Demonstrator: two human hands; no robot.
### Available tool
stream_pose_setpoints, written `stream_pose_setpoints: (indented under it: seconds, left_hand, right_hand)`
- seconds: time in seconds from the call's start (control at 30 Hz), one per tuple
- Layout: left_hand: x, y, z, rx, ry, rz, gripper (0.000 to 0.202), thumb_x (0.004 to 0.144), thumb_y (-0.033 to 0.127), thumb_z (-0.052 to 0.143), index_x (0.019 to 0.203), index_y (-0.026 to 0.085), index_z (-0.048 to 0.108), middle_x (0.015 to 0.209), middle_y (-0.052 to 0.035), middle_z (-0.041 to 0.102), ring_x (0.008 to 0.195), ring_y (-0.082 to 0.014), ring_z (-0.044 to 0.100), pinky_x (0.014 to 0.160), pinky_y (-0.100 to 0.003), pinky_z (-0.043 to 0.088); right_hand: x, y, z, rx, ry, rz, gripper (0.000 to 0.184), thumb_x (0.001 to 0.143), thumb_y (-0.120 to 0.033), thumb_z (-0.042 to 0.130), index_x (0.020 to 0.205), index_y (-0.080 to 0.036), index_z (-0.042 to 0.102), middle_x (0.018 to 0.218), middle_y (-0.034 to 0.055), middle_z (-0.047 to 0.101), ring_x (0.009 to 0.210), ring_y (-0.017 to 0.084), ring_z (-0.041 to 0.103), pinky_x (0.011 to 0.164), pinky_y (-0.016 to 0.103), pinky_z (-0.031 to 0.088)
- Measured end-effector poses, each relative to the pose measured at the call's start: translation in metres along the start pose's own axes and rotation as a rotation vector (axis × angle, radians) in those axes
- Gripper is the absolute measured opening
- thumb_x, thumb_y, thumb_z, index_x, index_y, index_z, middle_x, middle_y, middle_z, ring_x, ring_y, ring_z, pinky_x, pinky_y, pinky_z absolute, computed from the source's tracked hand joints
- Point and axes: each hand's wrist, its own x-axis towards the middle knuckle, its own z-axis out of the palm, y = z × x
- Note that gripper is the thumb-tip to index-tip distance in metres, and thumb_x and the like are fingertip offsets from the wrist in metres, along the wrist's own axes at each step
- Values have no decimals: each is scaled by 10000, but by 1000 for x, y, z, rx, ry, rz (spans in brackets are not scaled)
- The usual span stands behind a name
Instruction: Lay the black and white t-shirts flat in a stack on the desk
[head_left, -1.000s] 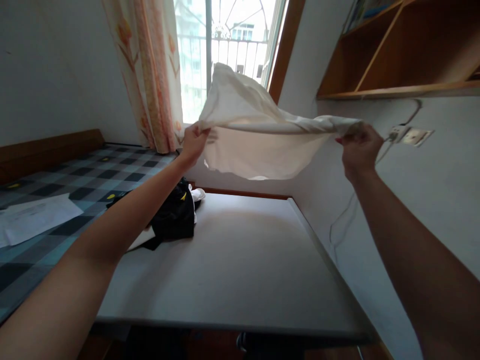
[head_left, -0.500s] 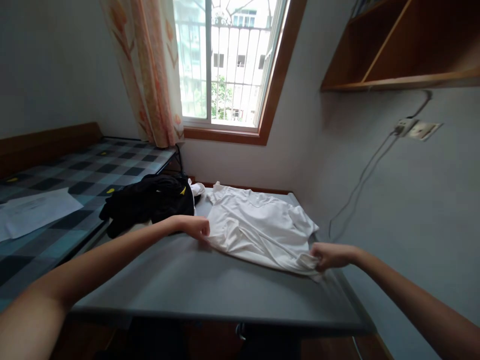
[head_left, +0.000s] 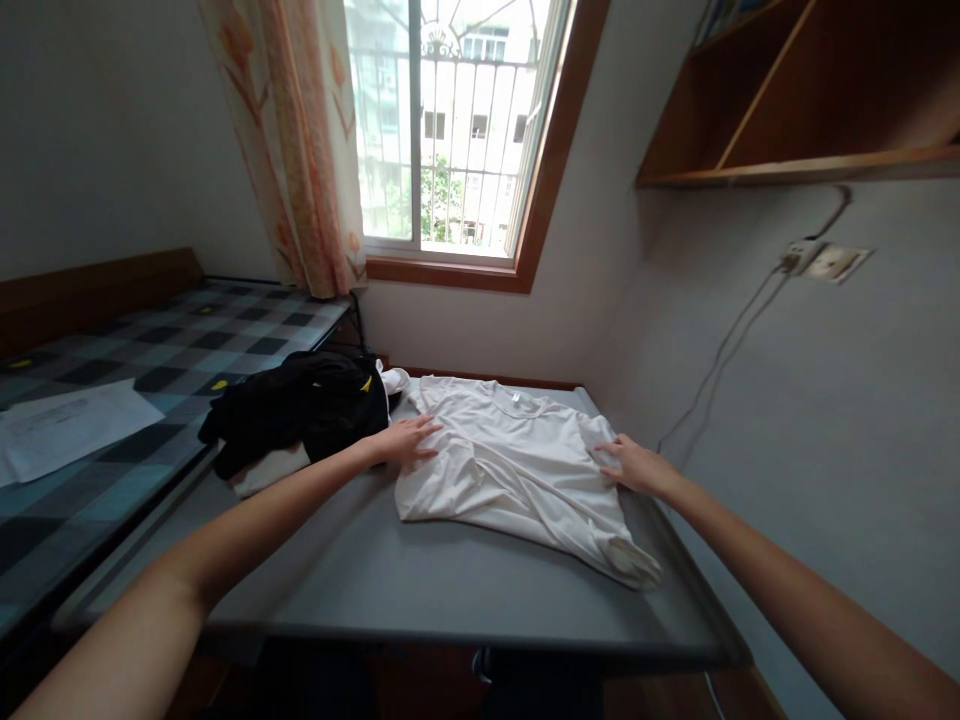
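A white T-shirt [head_left: 517,470] lies spread on the grey table [head_left: 420,580], collar toward the window, still wrinkled at its lower right corner. My left hand [head_left: 409,440] rests flat on the shirt's left sleeve, fingers stretched out. Over on the shirt's right sleeve, near the table's right edge, my right hand [head_left: 634,464] also lies flat with fingers apart. Neither hand grips the cloth.
A pile of black clothing [head_left: 300,410] with some white cloth under it sits on the table's left part. A bed with a checkered cover [head_left: 150,350] and a white sheet of paper [head_left: 67,425] stands to the left. A window, curtain, wall shelf and socket cable surround the table.
The shirt was held up in the air, then dropped onto the table. Both hands let go of its lower edge and moved up onto the sleeves, now pressing flat.
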Motion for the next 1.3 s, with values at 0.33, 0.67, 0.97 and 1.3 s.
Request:
stream_pose_setpoints:
  seconds: [0.33,0.67,0.97,1.3]
  left_hand:
    - [-23,37,-7,61,-14,97,693,630,578,749,1217,228,635,1325,-155,529,1256,-375,445,1100,-505,242]
    - [-1,64,10,-255,71,78,219,741,303,684,918,182,727,931,-75,660,782,-198,619,718,-273,462]
    - [2,53,-19,-879,299,-100,247,794,404,646,783,158,655,753,-36,637,646,-145,612,630,-272,521]
    - [10,57,-35,-1411,419,-329,274,819,417,650,872,177,530,718,24,553,560,-79,554,510,-179,433]
  right_hand:
    - [11,-9,27,149,193,-267,346,836,-346,561,1119,-220,715,1300,148,579,1215,340,503,1000,490,394]
    - [-8,-62,22,529,-287,-246,339,698,-451,688,885,-169,710,743,50,670,671,182,593,626,281,466]
    - [-21,-57,7,532,-18,-248,351,785,-482,615,958,-195,719,932,93,687,840,227,631,768,332,499]
    - [-35,-72,8,240,-9,-452,514,752,-555,687,1145,-224,709,1117,140,624,985,279,600,900,405,452]
